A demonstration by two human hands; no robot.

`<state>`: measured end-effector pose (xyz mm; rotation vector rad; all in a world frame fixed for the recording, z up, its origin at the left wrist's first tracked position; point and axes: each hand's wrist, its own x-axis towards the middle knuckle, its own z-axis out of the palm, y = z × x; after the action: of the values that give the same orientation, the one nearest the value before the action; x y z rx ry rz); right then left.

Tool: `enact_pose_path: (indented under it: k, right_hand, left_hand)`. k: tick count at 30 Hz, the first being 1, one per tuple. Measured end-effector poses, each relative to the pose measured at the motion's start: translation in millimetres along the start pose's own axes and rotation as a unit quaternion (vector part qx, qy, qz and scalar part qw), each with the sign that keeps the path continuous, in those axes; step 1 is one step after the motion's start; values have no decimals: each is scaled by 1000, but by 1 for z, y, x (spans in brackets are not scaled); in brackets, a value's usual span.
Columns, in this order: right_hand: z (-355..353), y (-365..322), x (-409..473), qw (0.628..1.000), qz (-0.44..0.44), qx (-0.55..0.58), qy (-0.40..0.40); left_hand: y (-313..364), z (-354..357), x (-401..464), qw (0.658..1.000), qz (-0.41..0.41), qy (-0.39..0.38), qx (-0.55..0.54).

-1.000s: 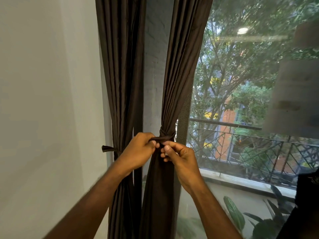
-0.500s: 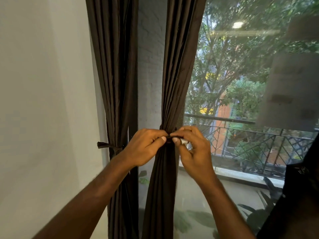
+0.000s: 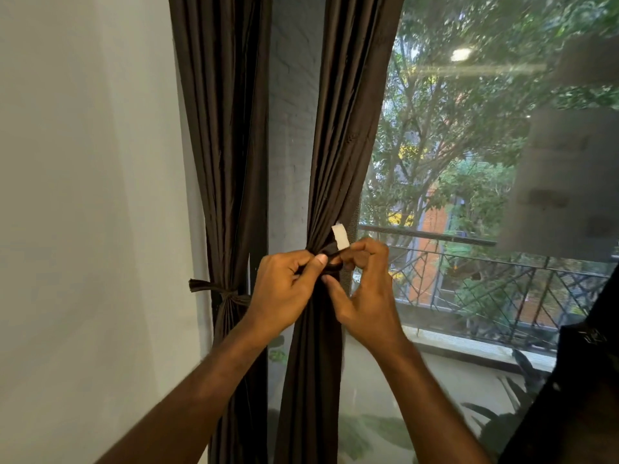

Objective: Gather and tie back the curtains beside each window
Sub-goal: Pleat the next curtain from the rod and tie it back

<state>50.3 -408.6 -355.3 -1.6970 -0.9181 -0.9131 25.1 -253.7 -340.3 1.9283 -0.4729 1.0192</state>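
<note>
The right-hand curtain [image 3: 338,155] hangs at the left edge of the window [image 3: 469,162], its dark brown folds drawn in to a narrow waist where a tie-back strap [image 3: 331,254] of the same fabric wraps round it. A white tab [image 3: 340,236] at the strap's end stands up just above the gathered waist. Below the waist the fabric falls straight down in a slim column.

The left hand [image 3: 284,289] is closed on the strap from the left, its grip a pinch with the thumb pressed on the strap's front and the other fingers curled behind. The right hand [image 3: 365,289] meets it from the right: its upper fingers are curled round the strap end just under the white tab, while its thumb reaches across to touch the curtain below the strap. The two hands are almost touching at the waist of the curtain.

Just to the left, apart from it by a strip of white brick wall [image 3: 291,128], hangs the left-hand curtain [image 3: 224,128], gathered lower down by its own tie [image 3: 217,291], whose loose end sticks out to the left. Further left is a plain pale wall [image 3: 83,195]. Through the glass show trees [image 3: 452,122], a metal balcony railing [image 3: 485,279] and broad-leaved plants [image 3: 509,406] at the lower right.
</note>
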Motion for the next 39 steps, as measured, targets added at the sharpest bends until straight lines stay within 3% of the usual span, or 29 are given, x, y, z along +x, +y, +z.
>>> enact_pose_path:
  k: [5, 13, 25, 27, 30, 32, 36, 39]
  right_hand:
    - [11, 8, -2, 989, -77, -124, 25]
    - [12, 6, 5, 987, -38, -151, -49]
    - [-12, 6, 34, 970, 9, -128, -206]
    - [-12, 3, 36, 980, 35, -104, -166]
    - [-15, -2, 30, 993, 108, -23, 30]
    - [-19, -6, 24, 991, 109, 6, 80]
    - [-13, -16, 14, 975, 165, -89, -119]
    - [-13, -23, 15, 964, 230, 21, -134]
  left_hand:
    - [-1, -2, 2, 997, 38, -5, 63]
    - [-2, -21, 15, 960, 116, -108, 229]
    - [4, -15, 17, 957, 164, -163, 176]
    - [5, -13, 20, 960, 153, -149, 180]
    - [6, -15, 25, 971, 90, -125, 181]
    - [6, -17, 29, 977, 22, -144, 154]
    - [15, -17, 39, 981, -58, -181, 26]
    - [20, -18, 43, 975, -87, -206, -9]
